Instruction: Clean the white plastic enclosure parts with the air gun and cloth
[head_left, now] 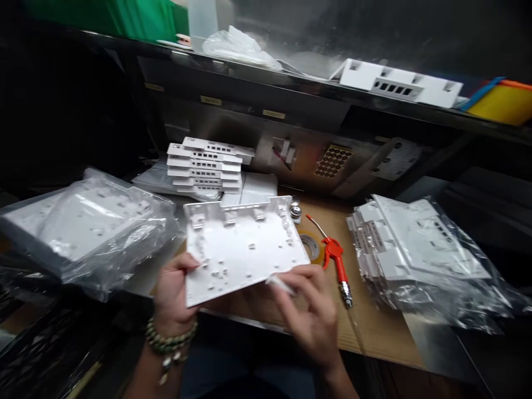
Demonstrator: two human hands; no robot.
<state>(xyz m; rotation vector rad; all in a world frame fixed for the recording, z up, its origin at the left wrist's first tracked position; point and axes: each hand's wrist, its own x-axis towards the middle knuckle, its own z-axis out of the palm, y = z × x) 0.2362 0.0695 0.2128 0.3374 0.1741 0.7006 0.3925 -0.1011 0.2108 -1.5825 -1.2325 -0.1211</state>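
A white plastic panel (241, 246) with small clips and posts on its face is held over the front of the bench. My left hand (174, 296), with a bead bracelet at the wrist, grips the panel's near left corner, thumb on top. My right hand (310, 313) is at the panel's near right edge, its fingers pinched on a small pale piece (280, 284) that I cannot make out.
A stack of white panels (205, 166) stands behind. Bagged panels lie at the left (83, 227) and at the right (415, 255). A red air blow gun (336, 260) and a tape roll (311, 245) rest on the cardboard bench top (374, 327). A shelf (291, 83) runs above.
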